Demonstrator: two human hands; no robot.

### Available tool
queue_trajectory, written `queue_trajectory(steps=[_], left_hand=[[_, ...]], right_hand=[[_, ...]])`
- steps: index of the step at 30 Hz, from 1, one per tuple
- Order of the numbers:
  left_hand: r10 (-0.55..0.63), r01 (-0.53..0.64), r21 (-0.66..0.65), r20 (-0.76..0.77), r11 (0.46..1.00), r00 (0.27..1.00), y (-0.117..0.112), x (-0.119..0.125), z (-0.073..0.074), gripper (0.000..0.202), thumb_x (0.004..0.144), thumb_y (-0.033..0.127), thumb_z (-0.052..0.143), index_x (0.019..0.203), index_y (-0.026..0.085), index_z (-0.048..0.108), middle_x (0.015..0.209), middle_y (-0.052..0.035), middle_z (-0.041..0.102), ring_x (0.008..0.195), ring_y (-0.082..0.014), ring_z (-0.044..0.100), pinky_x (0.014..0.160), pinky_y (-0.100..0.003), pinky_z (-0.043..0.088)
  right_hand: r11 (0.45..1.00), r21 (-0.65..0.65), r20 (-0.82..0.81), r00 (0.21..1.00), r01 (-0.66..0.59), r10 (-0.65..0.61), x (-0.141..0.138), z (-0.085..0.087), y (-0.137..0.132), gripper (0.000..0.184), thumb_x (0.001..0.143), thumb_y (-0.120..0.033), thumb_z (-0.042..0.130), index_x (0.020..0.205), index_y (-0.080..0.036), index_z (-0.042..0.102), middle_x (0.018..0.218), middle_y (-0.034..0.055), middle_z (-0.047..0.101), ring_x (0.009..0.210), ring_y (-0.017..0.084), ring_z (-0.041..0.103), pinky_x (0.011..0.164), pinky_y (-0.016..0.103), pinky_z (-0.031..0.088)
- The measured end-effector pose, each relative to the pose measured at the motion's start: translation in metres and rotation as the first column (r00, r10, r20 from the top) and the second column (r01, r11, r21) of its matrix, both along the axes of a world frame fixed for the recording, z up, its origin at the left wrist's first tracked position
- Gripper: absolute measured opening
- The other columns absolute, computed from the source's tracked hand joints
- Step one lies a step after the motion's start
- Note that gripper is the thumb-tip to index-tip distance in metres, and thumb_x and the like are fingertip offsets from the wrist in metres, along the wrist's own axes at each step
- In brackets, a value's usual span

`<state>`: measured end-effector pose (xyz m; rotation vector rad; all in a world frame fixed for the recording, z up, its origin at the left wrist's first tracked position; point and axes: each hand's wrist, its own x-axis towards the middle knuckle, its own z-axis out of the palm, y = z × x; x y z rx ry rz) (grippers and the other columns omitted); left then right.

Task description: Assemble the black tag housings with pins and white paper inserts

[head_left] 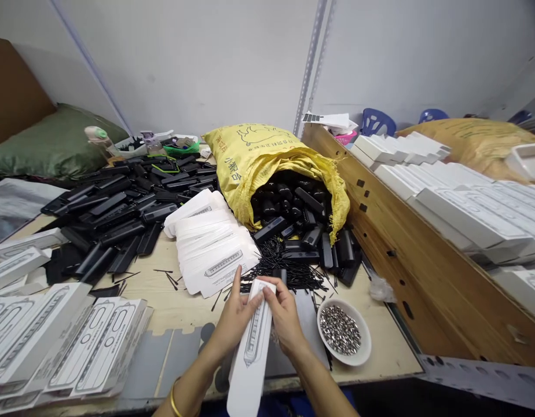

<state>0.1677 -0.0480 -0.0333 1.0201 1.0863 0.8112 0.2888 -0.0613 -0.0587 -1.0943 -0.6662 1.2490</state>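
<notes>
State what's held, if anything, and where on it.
A white printed carton, held near its far end: left hand at its left side, right hand at its right side.

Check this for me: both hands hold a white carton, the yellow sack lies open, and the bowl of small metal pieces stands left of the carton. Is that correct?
Not quite: the bowl of small metal pieces stands right of the white carton, as the head view shows. The left hand and right hand do hold it, and the yellow sack lies open.
</notes>
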Motion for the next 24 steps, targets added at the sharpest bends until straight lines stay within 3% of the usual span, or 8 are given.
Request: queue_trajectory(steps=[5,8,10,13,16,19,22,24], left_hand=[[-0.072,0.062,0.38,0.012,0.923,0.997,0.002,0.004,0.008,0.072,0.063,0.022,0.08,0.13,0.026,0.053,0.129,-0.0111,0.056,0.122,-0.0275,0.05,0.103,-0.036,0.038],[0.033,-0.024,0.6,-0.003,0.8,0.999,0.006,0.002,0.016,0.056,0.05,0.016,0.085,0.102,0.023,0.067,0.131,-0.0102,0.054,0.132,-0.0308,0.038,0.111,-0.039,0.027],[0.18,-0.125,0.559,-0.045,0.82,0.983,0.011,-0.006,0.02,0.05,0.056,0.023,0.083,0.102,0.021,0.063,0.118,-0.0104,0.06,0.119,-0.0297,0.05,0.104,-0.041,0.036],[0.281,-0.141,0.397,-0.322,0.907,0.904,0.019,-0.022,0.019,0.052,0.064,0.04,0.076,0.108,0.019,0.057,0.095,-0.0069,0.066,0.09,-0.0267,0.062,0.084,-0.039,0.048],[0.214,-0.034,0.349,-0.493,0.937,0.843,0.019,-0.03,0.009,0.057,0.065,0.044,0.073,0.114,0.022,0.054,0.097,-0.0067,0.068,0.09,-0.0286,0.062,0.082,-0.038,0.047],[0.158,0.055,0.349,-0.555,0.936,0.817,0.013,-0.029,-0.005,0.058,0.065,0.042,0.073,0.116,0.021,0.058,0.111,-0.0114,0.066,0.104,-0.0331,0.06,0.088,-0.04,0.045],[0.086,0.2,0.354,-0.648,0.914,0.756,0.009,-0.024,-0.012,0.058,0.065,0.036,0.072,0.119,0.02,0.06,0.117,-0.0121,0.064,0.107,-0.0338,0.059,0.093,-0.042,0.044],[0.019,0.321,0.376,-0.674,0.869,0.738,0.009,-0.017,-0.01,0.059,0.067,0.031,0.068,0.124,0.021,0.057,0.12,-0.0107,0.063,0.107,-0.031,0.059,0.094,-0.043,0.045]], right_hand=[[0.961,-0.031,-0.017,0.961,0.276,-0.276,0.011,0.007,0.025,0.029,0.081,-0.048,0.058,0.093,-0.021,0.056,0.077,-0.0003,0.062,0.065,0.014,0.058,0.061,0.027,0.05],[0.995,0.087,0.302,0.951,0.042,-0.067,0.019,0.009,0.024,0.024,0.091,-0.04,0.045,0.098,-0.022,0.059,0.084,0.0026,0.065,0.075,0.018,0.061,0.067,0.03,0.051],[0.962,0.13,0.644,0.758,-0.24,0.102,0.031,0.005,0.011,0.024,0.091,-0.024,0.045,0.107,-0.023,0.062,0.103,0.0059,0.067,0.096,0.022,0.062,0.083,0.036,0.05],[0.864,0.058,0.938,0.324,-0.5,0.125,0.053,-0.012,-0.009,0.046,0.081,0.0,0.048,0.116,-0.026,0.062,0.13,0.0077,0.058,0.126,0.025,0.047,0.107,0.047,0.033],[0.778,0.009,0.982,0.152,-0.628,0.11,0.072,-0.026,-0.014,0.049,0.079,0.002,0.05,0.116,-0.028,0.062,0.134,0.0062,0.056,0.131,0.025,0.043,0.113,0.052,0.023],[0.817,0.141,0.933,0.352,-0.559,0.079,0.082,-0.019,-0.007,0.047,0.077,-0.008,0.06,0.119,-0.028,0.059,0.128,0.0059,0.061,0.124,0.025,0.051,0.109,0.05,0.032],[0.94,0.315,0.625,0.774,-0.132,-0.1,0.084,0.007,0.002,0.048,0.084,-0.02,0.056,0.131,-0.026,0.046,0.12,0.0078,0.064,0.11,0.023,0.06,0.097,0.044,0.047],[0.95,0.312,0.409,0.898,0.032,-0.164,0.08,0.024,0.006,0.047,0.089,-0.027,0.05,0.135,-0.026,0.038,0.114,0.0072,0.065,0.102,0.021,0.064,0.089,0.039,0.051]])
